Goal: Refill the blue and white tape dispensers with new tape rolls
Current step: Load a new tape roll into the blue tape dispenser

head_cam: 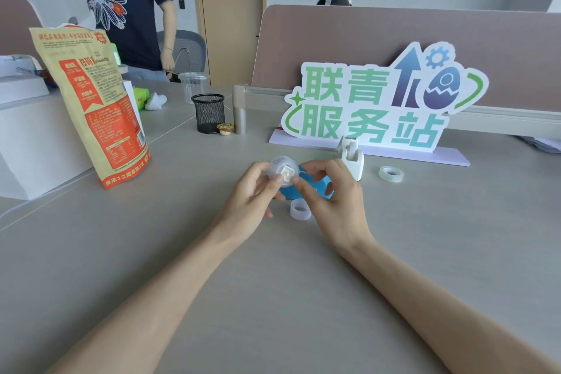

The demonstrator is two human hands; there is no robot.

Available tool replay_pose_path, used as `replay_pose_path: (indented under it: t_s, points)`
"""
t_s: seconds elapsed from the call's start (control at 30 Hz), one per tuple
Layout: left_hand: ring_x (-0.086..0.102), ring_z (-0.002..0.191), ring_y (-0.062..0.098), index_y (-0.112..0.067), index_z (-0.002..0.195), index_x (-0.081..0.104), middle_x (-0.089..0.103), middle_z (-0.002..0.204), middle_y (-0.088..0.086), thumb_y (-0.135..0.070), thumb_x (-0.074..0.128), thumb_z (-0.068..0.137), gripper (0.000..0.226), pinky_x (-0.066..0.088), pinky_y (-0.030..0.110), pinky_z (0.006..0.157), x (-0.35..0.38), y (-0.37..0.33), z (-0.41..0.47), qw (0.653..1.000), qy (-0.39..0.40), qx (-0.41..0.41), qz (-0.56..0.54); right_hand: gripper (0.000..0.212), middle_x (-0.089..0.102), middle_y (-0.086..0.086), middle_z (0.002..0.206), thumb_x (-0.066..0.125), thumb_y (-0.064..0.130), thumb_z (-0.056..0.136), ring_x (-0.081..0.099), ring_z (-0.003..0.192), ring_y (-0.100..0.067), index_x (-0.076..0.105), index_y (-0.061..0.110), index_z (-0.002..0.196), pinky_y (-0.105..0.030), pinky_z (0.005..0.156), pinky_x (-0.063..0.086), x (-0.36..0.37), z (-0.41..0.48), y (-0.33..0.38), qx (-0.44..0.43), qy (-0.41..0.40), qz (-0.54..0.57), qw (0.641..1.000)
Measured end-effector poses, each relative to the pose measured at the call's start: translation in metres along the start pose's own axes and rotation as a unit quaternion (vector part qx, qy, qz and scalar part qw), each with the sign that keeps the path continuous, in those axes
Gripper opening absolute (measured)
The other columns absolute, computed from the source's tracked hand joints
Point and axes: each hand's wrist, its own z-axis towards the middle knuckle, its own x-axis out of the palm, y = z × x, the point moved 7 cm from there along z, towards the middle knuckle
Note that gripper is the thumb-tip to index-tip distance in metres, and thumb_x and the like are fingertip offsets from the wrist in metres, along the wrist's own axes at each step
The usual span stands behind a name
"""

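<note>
Above bench, both hands held roll (283, 167): left hand (253, 191) fingers clamped rim, right hand (329, 191) fingers pinched white hub. Blue dispenser (318, 184) lay directly beneath, right hand nearer.

Left hand (252, 191) and right hand (337, 197) bare, forearms uncovered, no sleeves reaching the wrists

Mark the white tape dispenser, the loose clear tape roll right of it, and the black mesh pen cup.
white tape dispenser (353, 160): head view, side wall.
clear tape roll (391, 174): head view, rim.
black mesh pen cup (208, 114): head view, wall.
</note>
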Motion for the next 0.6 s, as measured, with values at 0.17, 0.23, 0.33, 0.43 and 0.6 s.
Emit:
replay_pose_path:
  t_s: [0.17, 0.23, 0.33, 0.43, 0.6]
  points:
    - [0.064, 0.081, -0.003, -0.016, 0.115, 0.049, 0.069, 0.097, -0.012, -0.021, 0.046, 0.100, 0.017, 0.047, 0.021, 0.066, 0.001, 0.001, 0.001, 0.999, -0.007, -0.025, -0.048, 0.025, 0.069, 0.009, 0.086, 0.075, 0.034, 0.081, 0.062, 0.081, -0.011, 0.063, 0.023, 0.101, -0.017, 0.065, 0.047, 0.004, -0.001, -0.008, 0.097, 0.026, 0.095, 0.990]
    - [0.062, 0.082, -0.007, -0.017, 0.116, 0.049, 0.069, 0.098, -0.014, -0.022, 0.046, 0.100, 0.018, 0.046, 0.016, 0.067, 0.002, 0.005, 0.001, 0.998, -0.003, -0.039, -0.052, 0.032, 0.071, 0.007, 0.091, 0.076, 0.028, 0.082, 0.062, 0.082, -0.009, 0.063, 0.021, 0.111, -0.014, 0.061, 0.049, 0.007, -0.001, -0.009, 0.115, 0.050, 0.145, 0.981]
    - [0.059, 0.083, -0.009, -0.017, 0.116, 0.051, 0.067, 0.103, -0.012, -0.020, 0.048, 0.099, 0.018, 0.045, 0.015, 0.067, 0.002, 0.009, 0.002, 0.998, -0.004, -0.044, -0.048, 0.020, 0.073, 0.002, 0.097, 0.074, 0.023, 0.084, 0.063, 0.080, -0.006, 0.072, 0.015, 0.102, -0.011, 0.059, 0.048, 0.010, 0.002, -0.011, 0.116, 0.088, 0.163, 0.976]
    - [0.057, 0.079, -0.008, -0.018, 0.112, 0.053, 0.063, 0.104, -0.008, -0.016, 0.048, 0.098, 0.015, 0.044, 0.012, 0.060, -0.001, 0.008, 0.003, 0.999, -0.012, -0.031, -0.031, 0.015, 0.073, -0.001, 0.099, 0.074, 0.018, 0.084, 0.065, 0.085, -0.007, 0.073, 0.012, 0.098, -0.013, 0.061, 0.050, 0.012, 0.004, -0.015, 0.123, 0.106, 0.181, 0.970]
    - [0.059, 0.086, 0.003, -0.021, 0.111, 0.054, 0.062, 0.106, -0.006, -0.014, 0.049, 0.098, 0.015, 0.047, 0.022, 0.056, 0.000, 0.007, 0.002, 0.999, -0.004, -0.035, -0.040, 0.015, 0.073, 0.008, 0.086, 0.078, 0.011, 0.079, 0.069, 0.087, -0.007, 0.070, 0.016, 0.089, -0.018, 0.063, 0.053, 0.012, 0.005, -0.015, 0.123, 0.098, 0.215, 0.964]
